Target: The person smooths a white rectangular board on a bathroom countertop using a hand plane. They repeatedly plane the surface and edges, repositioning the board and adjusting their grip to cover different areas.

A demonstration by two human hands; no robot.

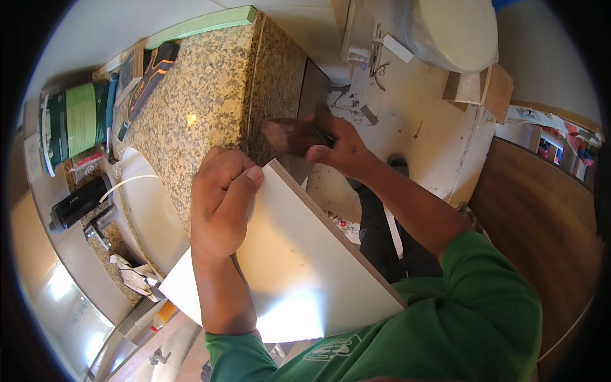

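Note:
A white panel [289,242] with a thin brown edge leans between my body and the granite counter. My left hand [223,200] is closed at its upper corner, the thumb pressed on the white face beside the corner. Just beyond that corner, my right hand [340,149] is closed round a dark brown tool [294,135]. Motion blurs the tool, and its kind does not show clearly. It is close to the counter's front edge [248,95].
On the counter lie an orange-and-black tool [149,79] and a green package [79,114]. A white sink [149,210], a faucet [100,227] and a black cylinder [79,202] are at left. Scraps [369,114] litter the floor near a white toilet [455,32]. A brown wooden panel [541,242] stands right.

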